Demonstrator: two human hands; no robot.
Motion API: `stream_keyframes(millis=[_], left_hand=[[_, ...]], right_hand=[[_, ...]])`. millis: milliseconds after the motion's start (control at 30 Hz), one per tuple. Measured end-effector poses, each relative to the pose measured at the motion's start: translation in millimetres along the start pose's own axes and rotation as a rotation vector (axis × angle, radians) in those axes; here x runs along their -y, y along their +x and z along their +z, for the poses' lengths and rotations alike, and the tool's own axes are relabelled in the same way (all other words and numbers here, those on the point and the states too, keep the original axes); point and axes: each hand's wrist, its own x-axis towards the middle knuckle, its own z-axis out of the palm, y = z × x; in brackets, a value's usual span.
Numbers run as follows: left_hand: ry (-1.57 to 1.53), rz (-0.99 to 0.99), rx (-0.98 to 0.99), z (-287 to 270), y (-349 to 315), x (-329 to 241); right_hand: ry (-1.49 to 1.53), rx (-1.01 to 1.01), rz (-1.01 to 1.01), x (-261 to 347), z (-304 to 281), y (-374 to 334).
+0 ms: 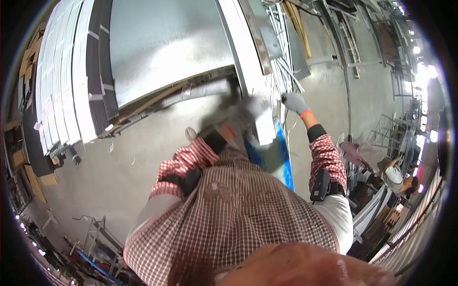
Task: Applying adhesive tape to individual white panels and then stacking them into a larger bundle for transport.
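A long white metal profile (pixel 241 43) runs from the far edge toward my body, its near end beside my hands. My left hand (pixel 248 112), in a grey glove, is smeared by motion over the near part of this profile; its fingers do not show clearly. To the right, my right hand (pixel 295 102), also in a grey glove, has its fingers curled in beside several thin white strips (pixel 286 71). What lies in those fingers, if anything, I cannot make out. Below both hands stands a worn blue frame (pixel 285 167).
A large grey sheet stack (pixel 167 43) lies at the far left, beside long white panels (pixel 64 71). Metal racks and bars (pixel 353 43) stand on the right. Another person (pixel 381 164) is at the right. Grey floor (pixel 138 152) shows at left.
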Motion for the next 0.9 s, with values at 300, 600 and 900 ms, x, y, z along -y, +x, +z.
stream_keyframes(millis=[300, 600, 900], left_hand=[[0.442, 0.249, -0.246, 59, -92, 8], [-0.131, -0.563, 0.280, -29, -36, 30], [-0.413, -0.466, -0.017, -34, -82, -63]], right_hand=[[0.587, 0.471, -0.640, 19, 12, -61], [0.121, -0.290, -0.223, 53, 16, -22], [0.171, -0.142, -0.228, 81, -65, -89]])
